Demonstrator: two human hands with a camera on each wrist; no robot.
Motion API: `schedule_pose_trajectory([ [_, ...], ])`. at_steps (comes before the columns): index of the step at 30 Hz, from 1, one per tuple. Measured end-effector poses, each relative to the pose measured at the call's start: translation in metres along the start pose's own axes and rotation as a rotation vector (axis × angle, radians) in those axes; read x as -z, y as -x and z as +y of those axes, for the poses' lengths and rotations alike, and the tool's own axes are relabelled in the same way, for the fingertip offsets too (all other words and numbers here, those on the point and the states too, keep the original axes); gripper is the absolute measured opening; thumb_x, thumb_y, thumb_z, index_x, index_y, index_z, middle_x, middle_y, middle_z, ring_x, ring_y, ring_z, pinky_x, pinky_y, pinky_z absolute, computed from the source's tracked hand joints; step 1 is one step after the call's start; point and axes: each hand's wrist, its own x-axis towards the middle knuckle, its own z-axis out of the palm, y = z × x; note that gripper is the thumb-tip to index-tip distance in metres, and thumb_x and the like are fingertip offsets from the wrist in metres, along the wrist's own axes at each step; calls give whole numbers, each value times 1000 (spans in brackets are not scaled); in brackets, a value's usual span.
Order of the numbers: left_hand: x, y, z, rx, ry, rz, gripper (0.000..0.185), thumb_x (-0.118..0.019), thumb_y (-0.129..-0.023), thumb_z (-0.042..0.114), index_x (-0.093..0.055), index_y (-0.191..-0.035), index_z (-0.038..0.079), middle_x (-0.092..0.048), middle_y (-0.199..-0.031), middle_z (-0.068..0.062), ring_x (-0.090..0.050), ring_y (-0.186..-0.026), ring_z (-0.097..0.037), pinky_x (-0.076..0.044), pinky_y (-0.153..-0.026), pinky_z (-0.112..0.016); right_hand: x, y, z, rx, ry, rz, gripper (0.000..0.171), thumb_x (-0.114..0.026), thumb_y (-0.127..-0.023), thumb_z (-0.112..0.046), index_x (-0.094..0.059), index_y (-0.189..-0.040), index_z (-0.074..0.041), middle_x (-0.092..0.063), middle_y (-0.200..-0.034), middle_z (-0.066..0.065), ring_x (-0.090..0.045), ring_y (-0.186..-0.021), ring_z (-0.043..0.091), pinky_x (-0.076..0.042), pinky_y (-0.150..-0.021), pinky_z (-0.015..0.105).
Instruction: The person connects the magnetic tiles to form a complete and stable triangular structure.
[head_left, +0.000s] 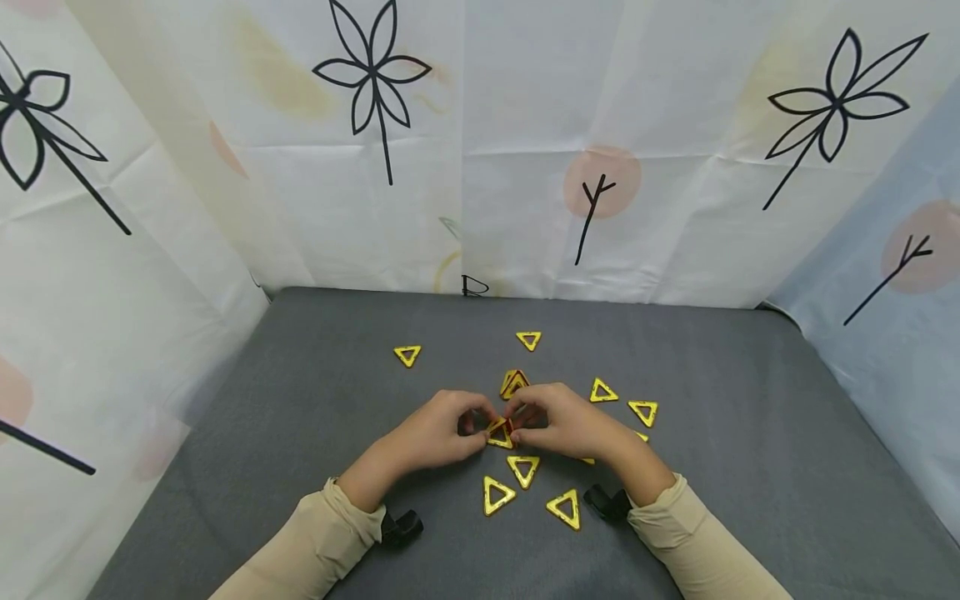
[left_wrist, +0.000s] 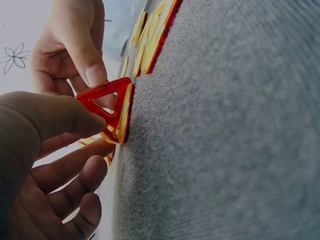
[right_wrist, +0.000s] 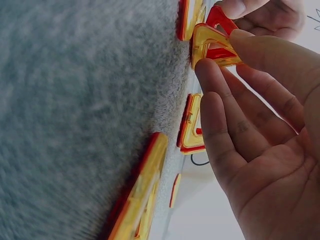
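In the middle of the table, both hands work on a small pyramid-like group of triangular magnetic tiles [head_left: 500,443], yellow on one side and red on the other. My left hand [head_left: 446,427] pinches one upright tile, whose red face [left_wrist: 111,90] shows in the left wrist view. From the other side my right hand [head_left: 570,421] pinches a leaning tile, its yellow face [right_wrist: 200,42] turned to the right wrist camera. The tiles' edges meet between the two hands. Fingers partly hide how the group joins.
A second pyramid of tiles [head_left: 513,385] stands just behind the hands. Several loose yellow triangles lie about, including one tile [head_left: 407,355] back left, one [head_left: 643,412] on the right and one [head_left: 498,497] in front. Patterned cloth walls [head_left: 525,225] border the grey table [head_left: 315,367].
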Motion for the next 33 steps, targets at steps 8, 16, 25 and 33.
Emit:
schedule_pose_trajectory([
  [8,0,0,2,-18,26,-9,20,-73,-98,5,-77,-115,14,-75,-105,0,-61,-79,-7,-51,-69,-25,0,0,0,14,-2,2,22,-76,-99,-10,-74,-121,-11,-77,-112,5,-77,-103,16,-61,-86,30],
  [16,-1,0,-1,-33,-2,14,17,-75,-97,6,-77,-111,15,-75,-103,0,-59,-75,-7,-51,-68,-24,-1,0,1,35,2,12,22,-77,-98,-8,-74,-120,-10,-76,-112,5,-77,-104,18,-62,-89,37],
  [25,1,1,-1,-42,-5,23,14,-76,-98,7,-77,-110,15,-76,-103,1,-59,-72,-6,-51,-67,-24,0,-1,1,85,32,31,22,-78,-96,-5,-74,-117,-9,-74,-112,4,-75,-106,19,-62,-91,40],
  [33,2,0,-1,-47,2,28,13,-71,-102,7,-78,-110,14,-78,-103,1,-64,-78,-6,-55,-72,-25,0,-1,1,82,34,32,22,-78,-96,-5,-74,-118,-10,-74,-113,3,-75,-108,18,-62,-92,39],
])
